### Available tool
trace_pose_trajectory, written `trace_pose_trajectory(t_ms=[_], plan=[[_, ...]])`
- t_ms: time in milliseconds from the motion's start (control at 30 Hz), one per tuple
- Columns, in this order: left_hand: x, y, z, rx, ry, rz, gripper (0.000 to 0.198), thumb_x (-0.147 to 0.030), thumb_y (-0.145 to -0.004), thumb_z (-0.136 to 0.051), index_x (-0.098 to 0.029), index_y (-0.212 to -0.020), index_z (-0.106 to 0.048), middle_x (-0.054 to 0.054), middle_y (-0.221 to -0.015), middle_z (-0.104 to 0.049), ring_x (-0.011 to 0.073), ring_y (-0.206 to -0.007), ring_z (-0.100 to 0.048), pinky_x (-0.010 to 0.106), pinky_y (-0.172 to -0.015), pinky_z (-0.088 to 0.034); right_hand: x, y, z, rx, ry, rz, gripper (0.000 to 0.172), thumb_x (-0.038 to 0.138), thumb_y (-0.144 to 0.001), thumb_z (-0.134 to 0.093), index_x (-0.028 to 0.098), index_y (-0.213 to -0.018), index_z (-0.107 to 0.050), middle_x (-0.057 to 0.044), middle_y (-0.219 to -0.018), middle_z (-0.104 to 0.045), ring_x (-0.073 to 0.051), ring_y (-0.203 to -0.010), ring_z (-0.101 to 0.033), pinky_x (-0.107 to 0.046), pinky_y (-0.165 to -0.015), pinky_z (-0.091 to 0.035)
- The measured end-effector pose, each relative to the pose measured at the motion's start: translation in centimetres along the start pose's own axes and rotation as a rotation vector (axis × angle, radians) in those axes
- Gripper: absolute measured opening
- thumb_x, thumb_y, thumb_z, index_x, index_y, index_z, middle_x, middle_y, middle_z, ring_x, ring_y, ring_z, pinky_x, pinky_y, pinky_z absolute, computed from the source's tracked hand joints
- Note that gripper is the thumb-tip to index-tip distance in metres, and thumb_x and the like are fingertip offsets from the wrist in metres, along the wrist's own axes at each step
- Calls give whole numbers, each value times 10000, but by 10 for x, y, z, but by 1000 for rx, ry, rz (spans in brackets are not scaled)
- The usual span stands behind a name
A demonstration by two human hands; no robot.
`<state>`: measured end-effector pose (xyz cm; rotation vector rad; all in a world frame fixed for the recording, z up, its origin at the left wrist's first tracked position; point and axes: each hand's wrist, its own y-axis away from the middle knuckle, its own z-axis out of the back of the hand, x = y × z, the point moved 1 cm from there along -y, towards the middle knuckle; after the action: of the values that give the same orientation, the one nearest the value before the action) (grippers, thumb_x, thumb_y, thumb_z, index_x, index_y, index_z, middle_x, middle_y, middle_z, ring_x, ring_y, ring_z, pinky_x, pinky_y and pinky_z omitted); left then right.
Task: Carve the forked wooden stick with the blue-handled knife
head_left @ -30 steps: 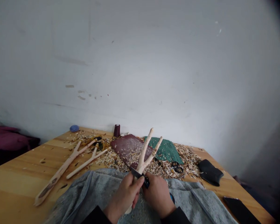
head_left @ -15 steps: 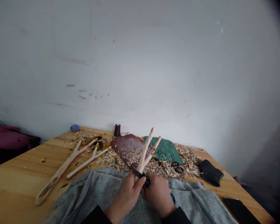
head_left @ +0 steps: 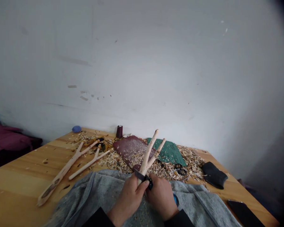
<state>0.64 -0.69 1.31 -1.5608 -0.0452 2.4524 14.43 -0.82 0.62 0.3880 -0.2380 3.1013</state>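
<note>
A peeled, pale forked stick [head_left: 145, 159] points up and away from me, its two prongs at the far end. My left hand [head_left: 130, 195] is closed round its lower part. My right hand [head_left: 161, 197] grips the black handle of a knife [head_left: 139, 174]. The dark blade lies across the stick just below the fork, and my left thumb rests against the knife near the handle. Below my hands a grey cloth [head_left: 104, 195], speckled with fine shavings, covers my lap and the table's near edge. The stick's lower end is hidden by my hands.
On the wooden table [head_left: 21, 176] lie a large forked stick [head_left: 61, 173] and a smaller one [head_left: 90, 164]. Shavings [head_left: 191, 160] surround maroon [head_left: 130, 146] and green [head_left: 171, 153] sheets. A thread cone [head_left: 119, 131] stands behind; a black piece [head_left: 214, 175] and phone [head_left: 245, 212] lie right.
The forked stick's prongs have turned slightly, and the whole view has shifted a little. Both hands keep their holds, with the blade at nearly the same spot on the stick.
</note>
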Motion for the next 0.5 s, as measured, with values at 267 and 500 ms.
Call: trace_pose_trajectory(t_ms=[267, 500], plan=[[1, 0, -1, 20, -158, 23, 183, -283, -920, -497, -191, -861, -644, 85, -895, -732, 224, -897, -680, 281, -772, -439, -1, 0, 2, -4, 38, -19, 144, 206, -878, -534, 220, -903, -675, -82, -866, -765, -234, -830, -726, -269, -620, -346], [1, -2, -3, 11, -220, 74, 198, -279, -939, -494, -181, -841, -636, 75, -856, -724, 207, -846, -672, 273, -724, -415, 2, 0, 3, 6, 70, -51, 168, 182, -900, -505, 215, -933, -667, -93, -884, -765, -244, -842, -731, -274, -613, -351]])
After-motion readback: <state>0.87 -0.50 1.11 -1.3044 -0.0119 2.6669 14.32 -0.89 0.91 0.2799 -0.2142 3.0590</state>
